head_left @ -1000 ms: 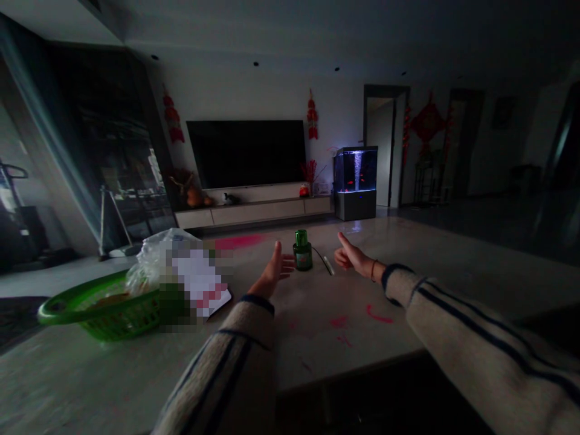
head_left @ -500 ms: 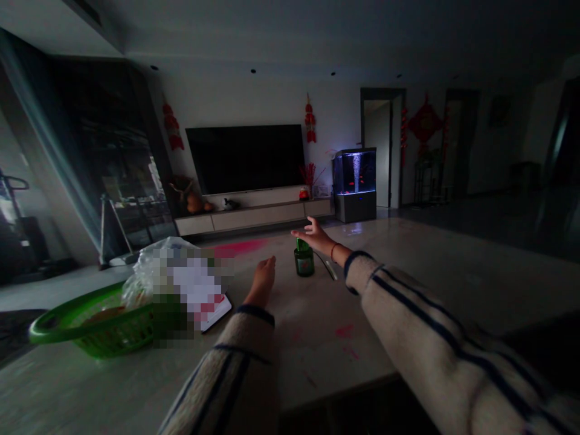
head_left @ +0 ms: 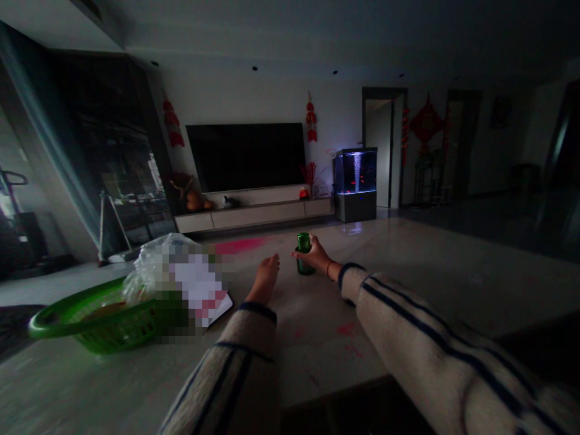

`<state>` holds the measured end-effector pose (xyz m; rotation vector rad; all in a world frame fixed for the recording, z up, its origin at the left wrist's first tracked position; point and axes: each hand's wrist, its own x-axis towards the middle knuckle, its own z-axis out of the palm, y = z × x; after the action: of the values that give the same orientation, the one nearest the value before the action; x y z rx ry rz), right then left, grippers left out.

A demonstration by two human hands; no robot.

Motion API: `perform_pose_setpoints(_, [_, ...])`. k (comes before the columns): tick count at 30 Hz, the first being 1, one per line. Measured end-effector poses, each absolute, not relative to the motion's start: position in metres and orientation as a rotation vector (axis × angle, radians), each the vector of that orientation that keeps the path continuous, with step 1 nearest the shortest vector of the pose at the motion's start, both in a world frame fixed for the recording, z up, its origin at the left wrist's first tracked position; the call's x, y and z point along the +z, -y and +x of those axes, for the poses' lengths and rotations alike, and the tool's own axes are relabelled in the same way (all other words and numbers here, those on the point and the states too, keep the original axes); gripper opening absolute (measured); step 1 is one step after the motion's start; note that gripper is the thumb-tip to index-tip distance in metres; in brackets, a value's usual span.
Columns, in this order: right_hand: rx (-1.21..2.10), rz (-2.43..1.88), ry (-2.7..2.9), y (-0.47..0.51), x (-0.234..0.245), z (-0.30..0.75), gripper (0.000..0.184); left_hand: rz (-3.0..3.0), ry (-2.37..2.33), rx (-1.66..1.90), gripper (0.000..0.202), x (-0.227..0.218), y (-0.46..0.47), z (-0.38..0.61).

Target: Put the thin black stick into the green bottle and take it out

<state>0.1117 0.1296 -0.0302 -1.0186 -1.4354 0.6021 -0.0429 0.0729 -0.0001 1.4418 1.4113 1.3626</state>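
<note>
A small green bottle [head_left: 303, 243] with a green cap stands on the pale table [head_left: 408, 284] in a dim room. My right hand [head_left: 313, 258] is wrapped round the bottle's body, and its cap shows above my fingers. My left hand [head_left: 266, 278] rests on the table just left of the bottle, fingers together and pointing forward, holding nothing. Both arms wear a beige sleeve with dark stripes.
A green plastic basket [head_left: 58, 317] with a clear plastic bag [head_left: 151, 260] sits at the left, a blurred white paper beside it. Red marks [head_left: 347, 329] stain the table. Beyond are a television [head_left: 247, 154] on a low cabinet and a lit aquarium [head_left: 356, 172].
My right hand moved left from beside the bottle, reached over its top, then came down and closed round it. My left hand dropped flat onto the table.
</note>
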Motion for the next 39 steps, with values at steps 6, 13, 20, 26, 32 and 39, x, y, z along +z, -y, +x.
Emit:
perform_pose_setpoints(6, [0.452,-1.187,1.425,-0.126,-0.033,0.11,0.056,1.425,-1.423,1.348,0.025,0.0,-0.074,-0.042])
perform_pose_setpoints(13, [0.395,-1.243,1.435,-0.123,-0.033,0.111,0.038,1.457,-1.323,1.446,0.028,0.001,-0.073,-0.043])
perform_pose_setpoints(20, [0.378,-1.195,1.436,-0.114,-0.013,0.109,0.042,1.399,-1.276,1.489,0.025,0.007,-0.065,-0.04])
perform_pose_setpoints(26, [0.564,-1.06,1.36,-0.092,0.013,0.104,0.045,0.957,-1.164,1.295,0.035,0.019,-0.045,-0.042])
perform_pose_setpoints(32, [0.736,-0.902,1.372,-0.055,0.037,0.104,0.038,0.817,-1.051,1.176,0.047,0.021,-0.036,-0.035])
perform_pose_setpoints(39, [0.805,-0.869,1.37,-0.035,0.032,0.103,0.038,0.86,-0.908,0.938,0.061,0.013,-0.033,-0.016])
